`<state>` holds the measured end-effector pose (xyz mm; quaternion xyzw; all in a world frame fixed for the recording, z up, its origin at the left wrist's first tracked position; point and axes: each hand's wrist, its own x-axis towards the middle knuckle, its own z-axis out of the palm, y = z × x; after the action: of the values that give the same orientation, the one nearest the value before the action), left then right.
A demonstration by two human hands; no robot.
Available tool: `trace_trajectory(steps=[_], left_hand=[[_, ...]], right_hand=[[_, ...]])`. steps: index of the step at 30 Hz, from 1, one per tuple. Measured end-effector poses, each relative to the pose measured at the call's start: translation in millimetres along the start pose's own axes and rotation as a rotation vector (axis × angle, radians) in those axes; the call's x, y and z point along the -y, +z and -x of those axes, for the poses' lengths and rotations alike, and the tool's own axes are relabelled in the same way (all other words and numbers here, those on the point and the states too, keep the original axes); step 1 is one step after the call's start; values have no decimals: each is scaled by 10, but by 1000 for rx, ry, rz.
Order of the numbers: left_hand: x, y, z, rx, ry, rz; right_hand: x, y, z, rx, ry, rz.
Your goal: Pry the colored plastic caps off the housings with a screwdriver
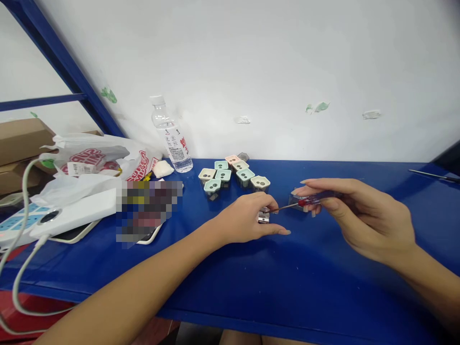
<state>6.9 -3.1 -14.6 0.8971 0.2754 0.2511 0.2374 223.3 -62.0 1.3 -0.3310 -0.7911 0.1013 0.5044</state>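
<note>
In my right hand [373,223] is a screwdriver [312,199] with a red and clear handle, its fingers closed round the grip. The shaft points left, and its tip reaches the metal pencil sharpener [263,218] pinched between the thumb and fingers of my left hand [247,218]. My left fingers hide part of that sharpener. Just behind my right fingertips a smoky see-through case [295,197] sits on the table, partly covered. Beyond my left hand several sharpeners with dark cases and pastel tops stand grouped, among them a cream one [260,182] and a mint one [212,186].
The blue table [287,287] meets a white wall. A water bottle [172,136] stands at the back. Plastic bags [97,155], a white power bank [79,211], cables and a power strip [21,220] crowd the left. A thin metal rod [427,173] lies far right.
</note>
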Motion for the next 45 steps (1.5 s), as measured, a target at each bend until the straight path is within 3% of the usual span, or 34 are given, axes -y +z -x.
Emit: trace_trajectory(steps=[7, 14, 20, 25, 31, 36, 42, 45], left_hand=[[26, 8, -1, 36, -26, 12], [43, 22, 3, 42, -30, 30], [75, 12, -2, 19, -35, 25], [85, 14, -4, 34, -34, 23], [82, 20, -2, 23, -24, 11], [85, 23, -2, 40, -21, 33], [84, 20, -8, 39, -29, 27], [81, 18, -7, 54, -27, 38]], right_hand=[[0, -14, -1, 87, -118, 84], [20, 5, -44, 61, -214, 286], [39, 3, -38, 207, -109, 327], [22, 30, -40, 132, -231, 431], [68, 32, -57, 202, -108, 312], [31, 47, -47, 84, -202, 449], [46, 35, -52, 222, -90, 327], [44, 41, -55, 120, -179, 411]])
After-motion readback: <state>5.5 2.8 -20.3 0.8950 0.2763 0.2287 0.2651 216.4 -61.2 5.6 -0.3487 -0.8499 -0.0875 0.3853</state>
